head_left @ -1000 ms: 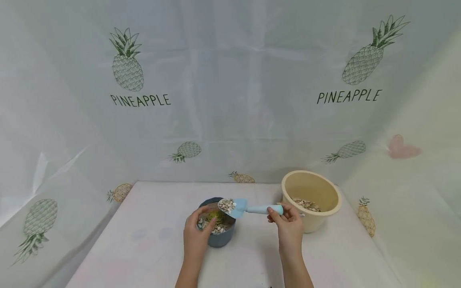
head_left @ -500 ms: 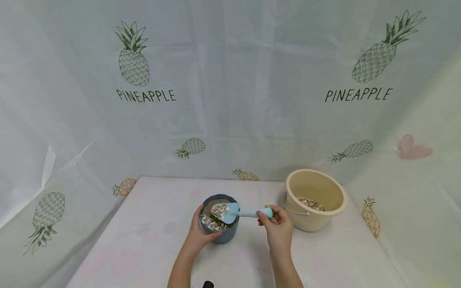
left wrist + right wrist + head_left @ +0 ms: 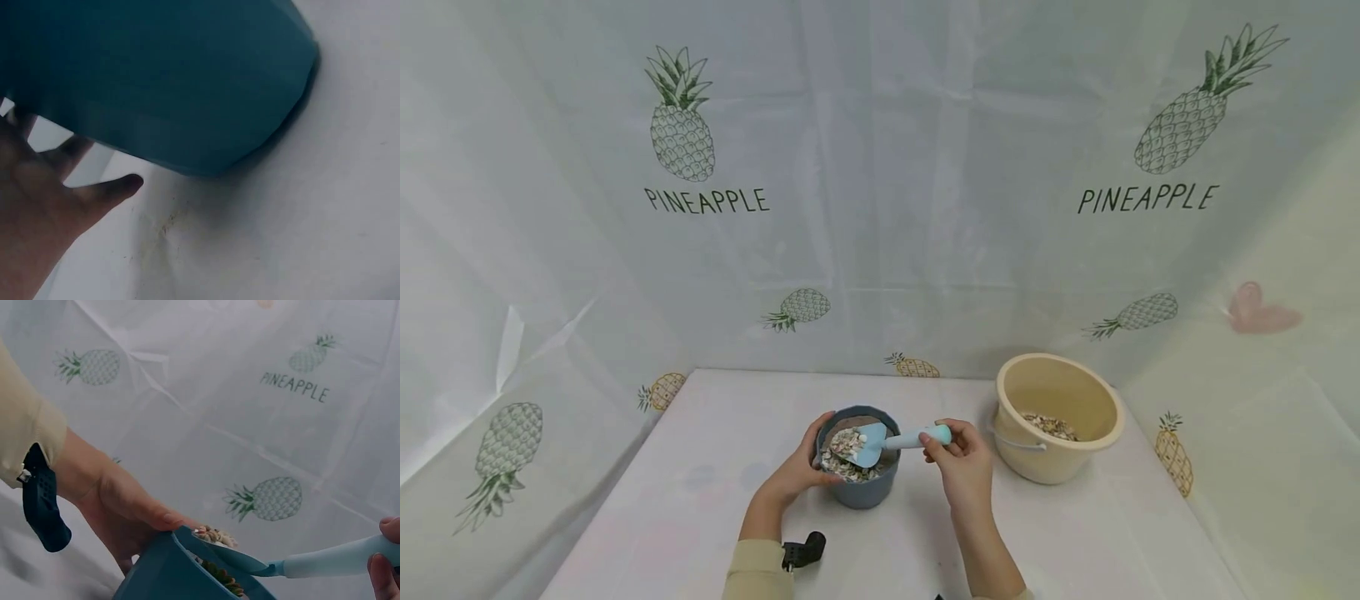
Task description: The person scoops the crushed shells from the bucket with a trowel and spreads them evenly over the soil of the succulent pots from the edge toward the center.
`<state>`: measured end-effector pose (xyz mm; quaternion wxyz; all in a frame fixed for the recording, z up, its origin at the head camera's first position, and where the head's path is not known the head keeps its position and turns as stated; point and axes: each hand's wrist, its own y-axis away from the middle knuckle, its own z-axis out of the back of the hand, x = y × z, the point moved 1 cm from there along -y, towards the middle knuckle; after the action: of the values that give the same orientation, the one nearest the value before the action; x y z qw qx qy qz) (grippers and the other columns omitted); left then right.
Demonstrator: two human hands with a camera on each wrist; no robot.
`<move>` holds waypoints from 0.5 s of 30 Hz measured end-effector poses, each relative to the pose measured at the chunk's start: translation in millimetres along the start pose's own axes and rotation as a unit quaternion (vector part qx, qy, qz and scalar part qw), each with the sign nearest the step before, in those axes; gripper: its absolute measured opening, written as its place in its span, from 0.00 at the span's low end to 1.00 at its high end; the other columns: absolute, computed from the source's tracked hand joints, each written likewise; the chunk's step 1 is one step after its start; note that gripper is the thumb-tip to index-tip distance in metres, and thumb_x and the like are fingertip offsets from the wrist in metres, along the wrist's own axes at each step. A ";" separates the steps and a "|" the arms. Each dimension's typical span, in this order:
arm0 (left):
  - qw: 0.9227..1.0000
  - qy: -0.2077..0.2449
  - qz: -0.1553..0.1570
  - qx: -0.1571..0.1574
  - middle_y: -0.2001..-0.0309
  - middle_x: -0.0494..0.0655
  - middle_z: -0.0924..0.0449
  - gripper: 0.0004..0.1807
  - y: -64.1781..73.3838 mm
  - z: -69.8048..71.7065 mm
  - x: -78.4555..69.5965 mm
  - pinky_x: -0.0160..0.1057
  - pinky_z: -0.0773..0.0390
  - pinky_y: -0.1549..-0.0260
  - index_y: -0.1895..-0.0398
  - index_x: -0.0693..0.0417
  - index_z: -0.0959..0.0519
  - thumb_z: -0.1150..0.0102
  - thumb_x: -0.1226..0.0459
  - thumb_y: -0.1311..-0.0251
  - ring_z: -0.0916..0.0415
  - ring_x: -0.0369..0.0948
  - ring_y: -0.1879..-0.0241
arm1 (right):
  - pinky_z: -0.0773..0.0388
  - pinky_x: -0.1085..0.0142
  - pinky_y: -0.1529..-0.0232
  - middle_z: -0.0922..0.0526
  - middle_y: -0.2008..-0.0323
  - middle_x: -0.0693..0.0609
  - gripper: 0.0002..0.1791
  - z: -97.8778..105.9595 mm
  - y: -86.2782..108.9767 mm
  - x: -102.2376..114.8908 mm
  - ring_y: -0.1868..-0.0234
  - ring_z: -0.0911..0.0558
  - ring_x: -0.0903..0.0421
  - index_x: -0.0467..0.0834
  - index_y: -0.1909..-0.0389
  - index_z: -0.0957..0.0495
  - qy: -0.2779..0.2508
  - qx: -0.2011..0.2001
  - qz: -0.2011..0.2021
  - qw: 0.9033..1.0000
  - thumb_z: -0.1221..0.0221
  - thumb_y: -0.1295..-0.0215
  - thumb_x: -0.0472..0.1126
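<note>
A blue-grey flowerpot (image 3: pixel 862 497) stands on the table, holding pale gravel and a green succulent (image 3: pixel 220 575), mostly covered by the trowel in the head view. My left hand (image 3: pixel 797 471) holds the pot's left side, thumb toward the front and fingers round the back; in the right wrist view the thumb is at the rim. My right hand (image 3: pixel 966 473) pinches the end of a light blue trowel (image 3: pixel 872 446) by its handle. The blade sits over the pot's mouth, tipped down to the left, with small stones (image 3: pixel 848 443) on it.
A cream bucket (image 3: pixel 1056 463) with a wire handle and more gravel (image 3: pixel 1049 427) inside stands at the back right. Behind the table hangs a pineapple-print sheet (image 3: pixel 880 208). A black wrist mount (image 3: pixel 805 550) sticks out from the left sleeve (image 3: pixel 760 568).
The trowel has moved left from the pot's right side to over its middle, its blade now tipped down. My left hand has moved off the pot's opening to its outer left side.
</note>
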<state>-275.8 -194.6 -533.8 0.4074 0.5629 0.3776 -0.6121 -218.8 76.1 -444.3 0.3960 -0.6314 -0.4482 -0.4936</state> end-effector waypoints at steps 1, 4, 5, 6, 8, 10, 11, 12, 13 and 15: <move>1.000 0.001 -0.005 0.008 0.24 0.56 0.62 0.65 -2.1 2.5 0.7 0.68 0.60 0.35 0.22 0.40 0.57 0.20 0.63 0.58 0.69 0.58 0.26 | 0.19 0.68 0.67 0.20 0.66 0.46 0.18 -2.5 -1.9 0.5 0.73 0.18 0.57 0.31 0.54 0.24 0.001 0.008 0.000 1.000 0.31 0.46 0.28; 1.000 -0.001 -0.011 0.029 0.24 0.57 0.60 0.66 -5.4 6.8 1.2 0.68 0.60 0.35 0.22 0.39 0.58 0.20 0.61 0.58 0.67 0.59 0.27 | 0.19 0.68 0.67 0.20 0.66 0.46 0.18 -9.4 -7.7 0.6 0.73 0.18 0.56 0.31 0.55 0.23 -0.001 0.024 -0.003 1.000 0.31 0.46 0.29; 0.999 0.000 -0.012 0.034 0.25 0.58 0.59 0.66 -5.8 7.4 1.0 0.68 0.59 0.35 0.22 0.40 0.58 0.20 0.61 0.58 0.66 0.60 0.27 | 0.19 0.68 0.67 0.21 0.67 0.46 0.17 -11.5 -9.2 0.6 0.73 0.19 0.56 0.32 0.55 0.23 0.000 0.027 -0.005 1.000 0.31 0.46 0.28; 0.999 0.001 -0.012 0.039 0.25 0.59 0.58 0.65 -5.9 7.6 0.8 0.67 0.57 0.35 0.22 0.41 0.58 0.20 0.60 0.58 0.64 0.61 0.27 | 0.19 0.68 0.68 0.21 0.67 0.46 0.17 -13.5 -10.6 0.6 0.72 0.19 0.56 0.32 0.55 0.23 0.001 0.031 -0.007 1.000 0.31 0.46 0.28; 0.999 0.000 -0.010 0.043 0.27 0.61 0.56 0.64 -5.7 7.3 0.7 0.65 0.54 0.35 0.22 0.43 0.57 0.20 0.58 0.57 0.60 0.61 0.29 | 0.19 0.68 0.68 0.21 0.67 0.46 0.17 -16.9 -13.5 0.1 0.72 0.19 0.56 0.32 0.56 0.23 0.009 0.035 -0.009 0.999 0.31 0.46 0.28; 0.999 0.001 -0.007 0.044 0.28 0.61 0.54 0.63 -5.3 6.3 0.5 0.62 0.50 0.36 0.23 0.44 0.57 0.21 0.58 0.56 0.56 0.61 0.30 | 0.19 0.68 0.68 0.21 0.67 0.46 0.17 -19.4 -16.3 -0.7 0.72 0.19 0.56 0.33 0.56 0.23 0.023 0.041 -0.009 0.999 0.31 0.46 0.29; 0.999 0.002 -0.005 0.043 0.28 0.61 0.54 0.62 -5.4 5.5 0.6 0.60 0.48 0.37 0.23 0.44 0.57 0.21 0.58 0.56 0.55 0.61 0.30 | 0.19 0.68 0.68 0.21 0.67 0.46 0.17 -20.4 -17.6 -0.4 0.72 0.19 0.56 0.33 0.56 0.22 0.030 0.043 -0.011 0.999 0.30 0.46 0.29; 0.999 0.001 -0.004 0.042 0.28 0.61 0.54 0.62 -5.7 4.9 0.8 0.58 0.47 0.37 0.23 0.45 0.57 0.21 0.59 0.55 0.54 0.60 0.31 | 0.19 0.68 0.68 0.20 0.67 0.46 0.16 -21.3 -19.3 -0.1 0.72 0.19 0.56 0.33 0.56 0.22 0.036 0.047 -0.009 0.998 0.31 0.45 0.29; 0.999 0.002 -0.003 0.041 0.28 0.61 0.53 0.61 -6.1 4.0 0.9 0.57 0.46 0.38 0.23 0.45 0.56 0.22 0.60 0.55 0.53 0.60 0.31 | 0.19 0.68 0.68 0.20 0.67 0.46 0.16 -22.1 -20.9 0.6 0.72 0.19 0.56 0.34 0.56 0.22 0.042 0.050 -0.008 0.998 0.31 0.45 0.30; 0.999 0.003 -0.002 0.036 0.28 0.61 0.53 0.61 -6.9 2.4 0.6 0.55 0.45 0.38 0.23 0.44 0.56 0.23 0.63 0.54 0.53 0.59 0.31 | 0.19 0.68 0.68 0.20 0.67 0.47 0.16 -23.8 -24.4 3.3 0.72 0.19 0.56 0.34 0.56 0.22 0.049 0.060 -0.003 0.997 0.31 0.45 0.30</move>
<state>-283.1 -194.2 -534.2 0.3846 0.5779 0.3581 -0.6244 -248.2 61.2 -434.9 0.4532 -0.5798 -0.4590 -0.4978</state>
